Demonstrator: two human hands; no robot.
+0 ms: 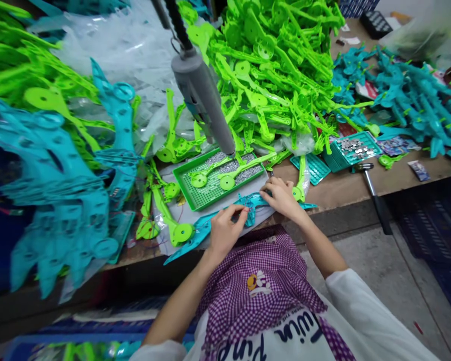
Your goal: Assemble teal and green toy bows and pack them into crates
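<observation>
Left hand (225, 225) nearly pinched over the blue part (252, 201), its catch too small to tell; my right hand (280, 196) grips it, fingers curled, probably steadying it at the surface's (406, 183) near edge.

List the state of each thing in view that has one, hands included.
Left hand, fingers at the middle of the blue part, grip unclear.
Right hand, fingertips at the blue part, grip unclear.
Blue part, lying alongside the green tray.
Green tray, holding small metal pieces, bearing two lime-green parts.
Grey driver, hanging tip-down, unheld.
Top teal tray, stacked, holding round metal pieces.
Black-handled tool, lying, handle past the table's edge.
</observation>
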